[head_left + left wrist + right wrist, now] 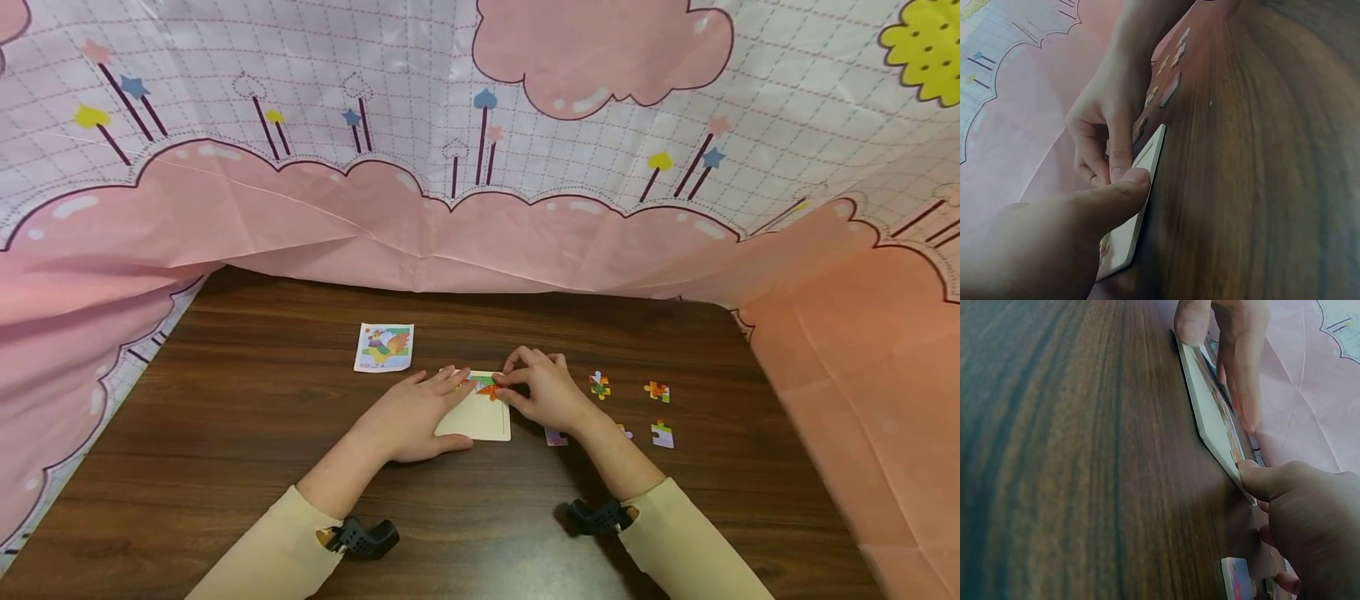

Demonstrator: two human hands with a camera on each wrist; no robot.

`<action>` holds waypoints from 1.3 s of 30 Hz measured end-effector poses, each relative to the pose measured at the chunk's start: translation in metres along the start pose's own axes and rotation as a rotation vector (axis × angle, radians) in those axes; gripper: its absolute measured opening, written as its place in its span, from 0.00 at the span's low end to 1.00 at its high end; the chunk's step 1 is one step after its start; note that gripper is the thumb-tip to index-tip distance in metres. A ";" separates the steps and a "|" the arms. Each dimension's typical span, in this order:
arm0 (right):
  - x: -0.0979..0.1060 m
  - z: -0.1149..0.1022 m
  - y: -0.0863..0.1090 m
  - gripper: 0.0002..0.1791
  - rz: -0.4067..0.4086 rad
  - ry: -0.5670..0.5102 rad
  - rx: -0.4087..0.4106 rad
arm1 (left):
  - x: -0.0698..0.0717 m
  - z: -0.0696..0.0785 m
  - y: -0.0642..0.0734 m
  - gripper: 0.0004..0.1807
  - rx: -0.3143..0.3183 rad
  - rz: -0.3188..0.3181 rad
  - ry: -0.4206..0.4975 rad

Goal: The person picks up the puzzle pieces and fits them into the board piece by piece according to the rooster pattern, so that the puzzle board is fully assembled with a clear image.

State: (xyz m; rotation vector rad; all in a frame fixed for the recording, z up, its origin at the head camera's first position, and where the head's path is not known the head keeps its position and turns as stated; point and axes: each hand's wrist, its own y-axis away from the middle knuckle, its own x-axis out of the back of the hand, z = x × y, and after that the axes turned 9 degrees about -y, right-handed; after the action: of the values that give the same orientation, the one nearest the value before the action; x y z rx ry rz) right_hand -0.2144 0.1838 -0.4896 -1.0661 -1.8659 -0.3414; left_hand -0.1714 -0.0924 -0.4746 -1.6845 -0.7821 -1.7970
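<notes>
A pale puzzle board [483,421] lies on the table in front of me, with colourful green and orange puzzle pieces along its far side. My left hand [412,417] rests across the board's left part, fingers extended over the far edge and thumb by the near edge; it hides that side. At the far right corner, my right hand [551,392] pinches a puzzle piece [491,390] between thumb and index finger, against the board. In the right wrist view the right thumb [1257,478] lies at the board's rim [1197,419].
Several loose puzzle pieces lie to the right, among them an orange one [657,392] and a lilac-green one [662,434]. One lilac piece [556,437] sits partly under the right wrist. A picture card [384,347] of a bird-like figure is at the far left. A patterned curtain [480,242] encloses the table.
</notes>
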 end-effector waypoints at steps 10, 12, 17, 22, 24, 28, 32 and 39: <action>0.002 0.003 0.003 0.12 -0.007 0.006 -0.033 | -0.006 -0.005 0.016 0.48 0.043 0.047 -0.037; 0.002 0.003 0.003 0.12 -0.005 0.005 -0.034 | -0.006 -0.005 0.017 0.47 0.050 0.045 -0.042; 0.003 0.003 0.003 0.12 -0.006 -0.005 -0.033 | -0.007 -0.003 0.019 0.46 0.062 0.036 -0.028; 0.002 0.003 0.004 0.12 -0.001 -0.013 -0.021 | -0.008 -0.003 0.021 0.45 0.069 0.038 -0.028; 0.002 0.002 0.004 0.12 0.003 -0.016 -0.014 | -0.008 -0.003 0.022 0.45 0.074 0.037 -0.025; 0.001 0.000 0.004 0.13 0.008 -0.019 -0.001 | -0.009 -0.002 0.024 0.44 0.083 0.034 -0.013; 0.001 0.000 0.004 0.13 0.005 -0.017 0.003 | -0.011 -0.002 0.025 0.43 0.092 0.037 -0.007; 0.001 0.000 0.002 0.14 -0.011 -0.020 -0.002 | -0.012 -0.003 0.026 0.42 0.093 0.041 0.004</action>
State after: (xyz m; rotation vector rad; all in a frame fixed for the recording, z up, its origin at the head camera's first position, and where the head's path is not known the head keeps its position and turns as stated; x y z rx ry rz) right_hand -0.2130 0.1849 -0.4890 -1.0645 -1.8897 -0.3404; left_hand -0.1538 -0.1126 -0.4852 -1.6256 -0.8106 -1.7090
